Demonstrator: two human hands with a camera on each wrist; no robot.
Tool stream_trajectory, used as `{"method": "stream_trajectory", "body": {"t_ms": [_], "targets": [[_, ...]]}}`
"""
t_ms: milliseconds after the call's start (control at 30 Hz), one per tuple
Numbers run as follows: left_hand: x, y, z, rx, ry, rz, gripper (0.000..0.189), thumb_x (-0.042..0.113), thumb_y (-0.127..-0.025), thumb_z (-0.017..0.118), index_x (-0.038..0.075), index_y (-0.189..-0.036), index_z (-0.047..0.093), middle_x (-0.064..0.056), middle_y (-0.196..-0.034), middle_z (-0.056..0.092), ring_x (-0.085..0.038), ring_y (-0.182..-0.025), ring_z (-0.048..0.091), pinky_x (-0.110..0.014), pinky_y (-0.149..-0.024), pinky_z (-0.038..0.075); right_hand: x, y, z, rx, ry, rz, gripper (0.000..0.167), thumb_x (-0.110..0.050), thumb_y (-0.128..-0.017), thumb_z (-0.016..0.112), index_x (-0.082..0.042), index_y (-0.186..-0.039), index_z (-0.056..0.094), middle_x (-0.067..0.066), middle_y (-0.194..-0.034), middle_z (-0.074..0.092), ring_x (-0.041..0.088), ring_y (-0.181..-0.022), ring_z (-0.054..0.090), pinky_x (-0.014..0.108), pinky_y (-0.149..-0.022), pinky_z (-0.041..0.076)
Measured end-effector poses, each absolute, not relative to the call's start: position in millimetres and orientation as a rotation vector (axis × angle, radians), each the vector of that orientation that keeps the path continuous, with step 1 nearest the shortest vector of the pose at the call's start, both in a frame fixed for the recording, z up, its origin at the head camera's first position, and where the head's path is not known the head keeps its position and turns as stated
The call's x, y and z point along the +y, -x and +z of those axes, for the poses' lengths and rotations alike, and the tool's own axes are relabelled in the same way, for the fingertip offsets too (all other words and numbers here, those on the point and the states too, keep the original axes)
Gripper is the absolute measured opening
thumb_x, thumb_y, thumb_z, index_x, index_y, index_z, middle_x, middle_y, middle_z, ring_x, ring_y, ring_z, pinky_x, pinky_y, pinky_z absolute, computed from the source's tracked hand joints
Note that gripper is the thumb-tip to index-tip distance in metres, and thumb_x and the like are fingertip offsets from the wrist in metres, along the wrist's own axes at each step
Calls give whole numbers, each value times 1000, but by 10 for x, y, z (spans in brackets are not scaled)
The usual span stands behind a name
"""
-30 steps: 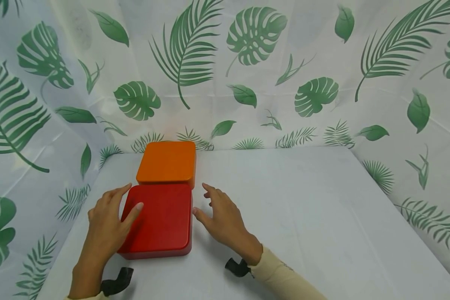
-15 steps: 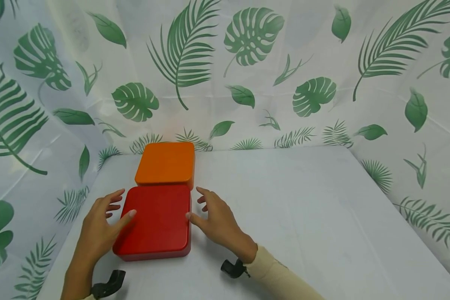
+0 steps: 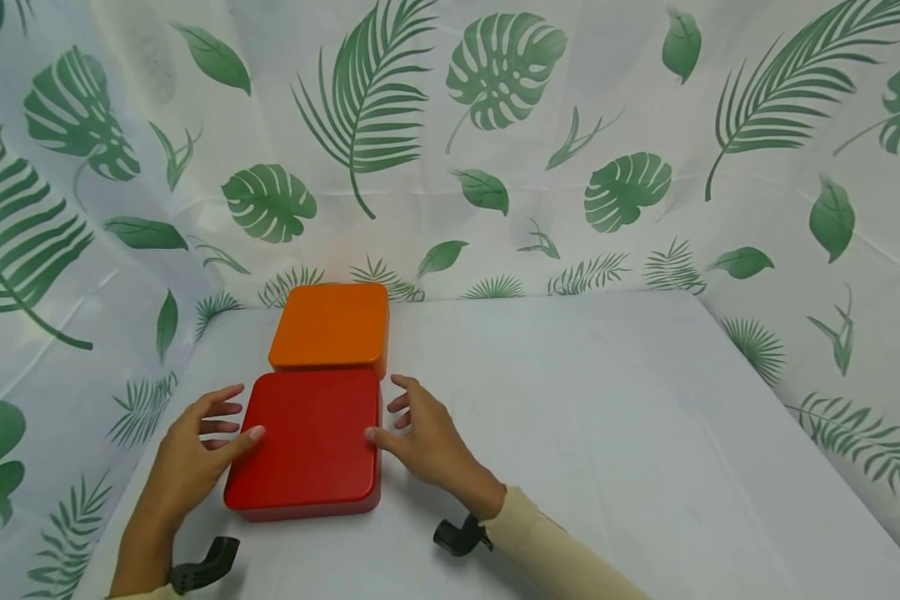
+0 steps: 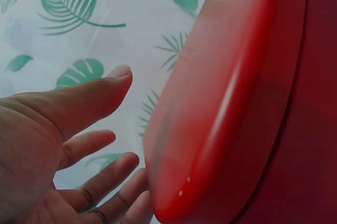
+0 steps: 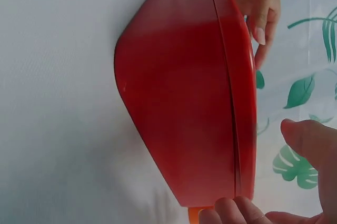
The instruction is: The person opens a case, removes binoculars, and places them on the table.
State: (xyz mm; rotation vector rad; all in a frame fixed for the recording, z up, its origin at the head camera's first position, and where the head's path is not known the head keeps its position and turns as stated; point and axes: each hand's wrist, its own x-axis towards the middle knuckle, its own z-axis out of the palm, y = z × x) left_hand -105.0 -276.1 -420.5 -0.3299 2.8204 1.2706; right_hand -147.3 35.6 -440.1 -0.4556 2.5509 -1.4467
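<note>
A red lidded box [image 3: 307, 437] with rounded corners lies flat on the table. A thin seam below its lid [image 5: 243, 103] runs along the side in the right wrist view. My left hand [image 3: 187, 454] is at the box's left side, fingers loosely bent and thumb over the lid's edge. In the left wrist view that thumb [image 4: 100, 100] is apart from the lid, while the lower fingertips are close to the box wall. At the right side, my right hand [image 3: 431, 437] holds its thumb over the lid's edge; its fingers are near the wall, contact unclear.
Directly behind the red box sits a smaller orange box [image 3: 330, 325], close against it. Both stand on the left part of the white table [image 3: 570, 417]. A leaf-patterned curtain [image 3: 510, 167] encloses the back and sides. Black curved pieces [image 3: 457, 536] are worn at both wrists.
My left hand has moved slightly left and down, its thumb now nearer the lid's left edge. The right hand has shifted left, bringing its thumb over the lid's right edge. Both boxes stay put.
</note>
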Motion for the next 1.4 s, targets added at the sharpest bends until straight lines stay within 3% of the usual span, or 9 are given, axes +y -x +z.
{"method": "stream_trajectory", "body": {"t_ms": [300, 567, 733, 967, 1267, 1400], "targets": [[-2926, 1104, -4308, 2638, 270, 1407, 103, 45, -91, 83, 26, -171, 22, -26, -160, 41, -42, -132, 53, -54, -100, 60, 344, 1540, -4440, 2430, 360, -1501, 86, -36, -89, 87, -16, -160, 42, 5, -128, 68, 17, -105, 66, 32, -80, 61], [-3096, 1157, -4374, 2511, 115, 1509, 96, 29, -95, 81, 25, -171, 22, -23, -155, 45, -29, -121, 54, -30, -86, 60, 348, 1592, -4480, 2230, 247, -1616, 92, -29, -82, 93, -21, -158, 43, 8, -128, 64, 20, -105, 66, 38, -80, 64], [-3174, 1185, -4392, 2437, 49, 1560, 92, 25, -97, 79, 23, -170, 23, -23, -151, 47, -20, -114, 57, -34, -85, 61, 346, 1607, -4504, 2155, 229, -1672, 90, -24, -81, 94, -21, -157, 45, 9, -127, 63, 22, -104, 67, 41, -82, 64], [-3238, 1225, -4454, 2373, 25, 1580, 94, 21, -97, 79, 23, -171, 21, -24, -149, 48, -21, -112, 59, -37, -86, 63, 356, 1613, -4511, 2081, 209, -1738, 82, -18, -82, 92, -20, -152, 50, 14, -124, 64, 23, -98, 69, 44, -81, 65], [-3275, 1206, -4453, 2318, 17, 1655, 84, 14, -99, 75, 22, -169, 28, -7, -128, 54, -18, -105, 61, -33, -82, 64, 349, 1607, -4487, 2027, 202, -1791, 74, -10, -82, 90, -19, -146, 56, 14, -117, 66, 22, -92, 70, 42, -78, 64], [-3277, 1203, -4436, 2301, -2, 1672, 83, 12, -100, 74, 21, -168, 29, -4, -126, 54, -18, -103, 63, -32, -82, 64, 345, 1607, -4477, 2022, 200, -1807, 73, -7, -81, 90, -18, -145, 56, 15, -116, 66, 22, -91, 70, 41, -78, 63]]}}
